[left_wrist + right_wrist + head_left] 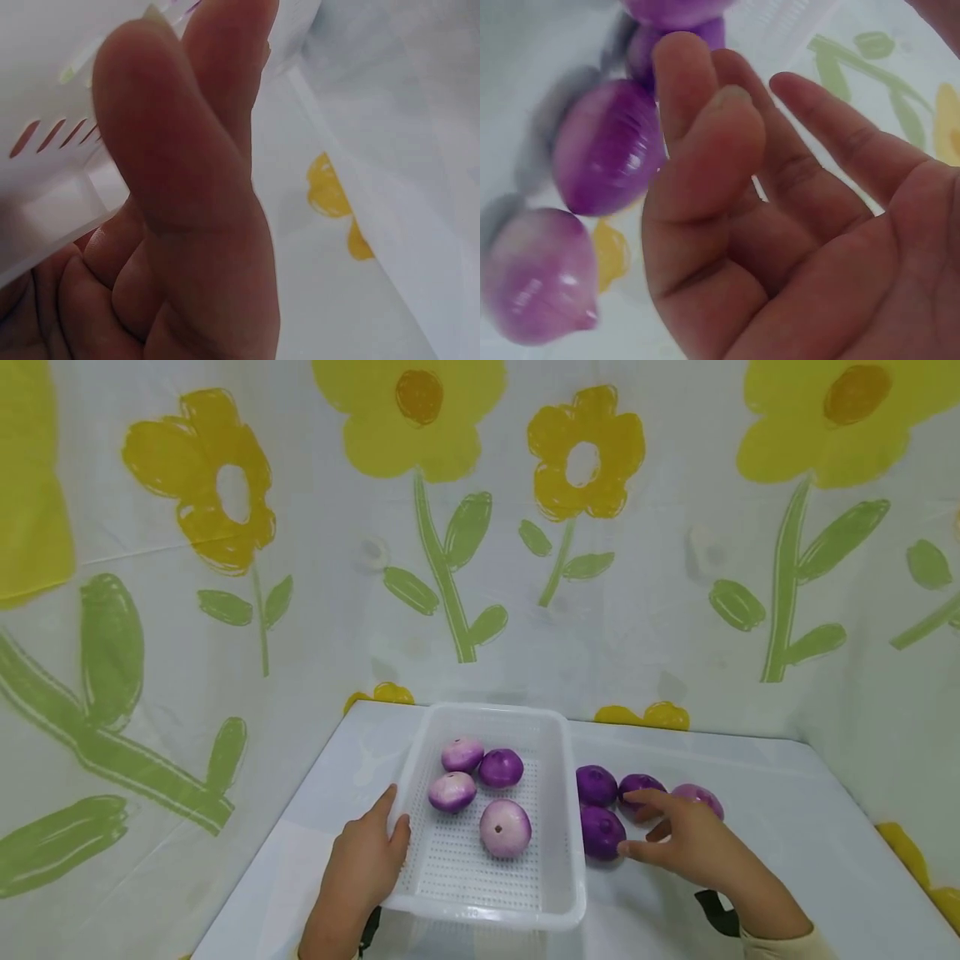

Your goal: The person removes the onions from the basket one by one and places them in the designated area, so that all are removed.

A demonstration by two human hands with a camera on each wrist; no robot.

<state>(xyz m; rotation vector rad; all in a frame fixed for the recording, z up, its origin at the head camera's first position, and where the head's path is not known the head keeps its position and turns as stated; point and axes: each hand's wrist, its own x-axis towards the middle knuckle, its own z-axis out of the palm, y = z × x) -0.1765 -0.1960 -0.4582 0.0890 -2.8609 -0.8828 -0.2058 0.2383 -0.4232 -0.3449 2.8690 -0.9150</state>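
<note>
A pale cloth [645, 627] printed with yellow flowers fills the upper frame and both sides, and below it the white table [817, 835] spreads across the lower part; one white perforated basket [487, 912] stands at lower centre. The left hand [360, 860], at its left edge, grips the rim with thumb and bent fingers, a hold worth keeping light but firm so the basket does not slide. The right hand [690, 839], lower right, is half spread, thumb well apart from bent fingers, holding nothing; it hovers at the loose onions, and whether a fingertip touches one I cannot tell. To take one of these smooth, round things well, I would bring thumb and fingers to opposite sides at its widest part, close gently, and lift straight up without nudging its neighbours. There are eight onions in all: four in the basket [506, 828], mostly toward its upper left, and four on the table just right of it, three dark purple [602, 835] and one paler [703, 795] farthest right
</note>
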